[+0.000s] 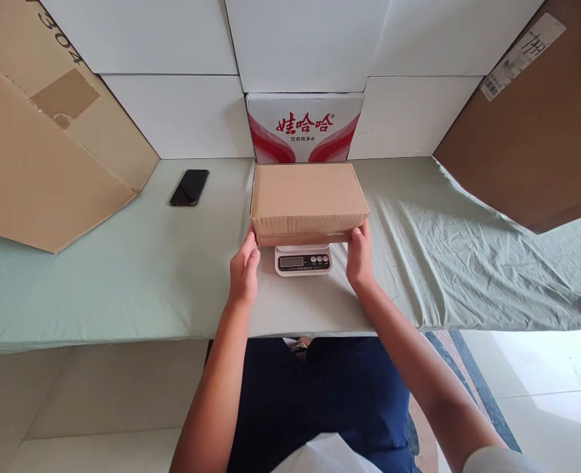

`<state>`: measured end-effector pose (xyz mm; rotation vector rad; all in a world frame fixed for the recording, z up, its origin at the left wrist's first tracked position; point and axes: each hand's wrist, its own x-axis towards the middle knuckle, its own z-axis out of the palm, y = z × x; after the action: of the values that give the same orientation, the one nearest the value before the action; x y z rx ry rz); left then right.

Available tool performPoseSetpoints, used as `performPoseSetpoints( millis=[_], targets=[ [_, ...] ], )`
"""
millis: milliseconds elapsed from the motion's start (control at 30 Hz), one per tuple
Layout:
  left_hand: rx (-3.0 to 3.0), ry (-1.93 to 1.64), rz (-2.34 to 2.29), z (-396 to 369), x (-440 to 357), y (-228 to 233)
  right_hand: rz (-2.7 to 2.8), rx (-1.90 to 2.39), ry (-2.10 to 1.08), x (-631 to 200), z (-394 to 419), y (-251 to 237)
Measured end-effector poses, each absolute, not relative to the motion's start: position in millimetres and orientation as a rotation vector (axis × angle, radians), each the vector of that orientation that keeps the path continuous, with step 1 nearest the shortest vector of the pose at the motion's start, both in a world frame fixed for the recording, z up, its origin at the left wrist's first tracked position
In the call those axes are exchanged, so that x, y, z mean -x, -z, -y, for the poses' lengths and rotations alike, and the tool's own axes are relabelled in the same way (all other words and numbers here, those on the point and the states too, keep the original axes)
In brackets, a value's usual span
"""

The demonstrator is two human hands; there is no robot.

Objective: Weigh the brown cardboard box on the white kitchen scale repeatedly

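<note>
Head view, frame centre: plain cardboard box (310, 202) resting on white digital kitchen scale (303, 260), left hand (244, 270) and right hand (360, 257) open-palmed against its near corners, clamping nothing; best kept level, centred, display unobstructed; black phone (189, 187) upper left on green cloth (123, 276).

scale (303, 261): platform hidden under box (309, 202) | display digits too small to read | right carton (536, 125): cut off by edge | label (522, 55) print unreadable
</note>
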<state>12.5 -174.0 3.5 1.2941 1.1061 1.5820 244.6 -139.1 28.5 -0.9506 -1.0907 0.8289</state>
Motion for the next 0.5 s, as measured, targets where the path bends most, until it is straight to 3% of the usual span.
performPoseSetpoints(
  millis=[267,500],
  targets=[
    [-1.292,-1.567,-1.05,157.6,-16.0,-32.5,1.082,0.921,-0.803,-248.1,111.6,-40.0],
    [-1.384,-1.614,-0.976,69.6,-10.6,-52.7,1.091,0.864,-0.761,-250.2,30.0,-52.5]
  ],
)
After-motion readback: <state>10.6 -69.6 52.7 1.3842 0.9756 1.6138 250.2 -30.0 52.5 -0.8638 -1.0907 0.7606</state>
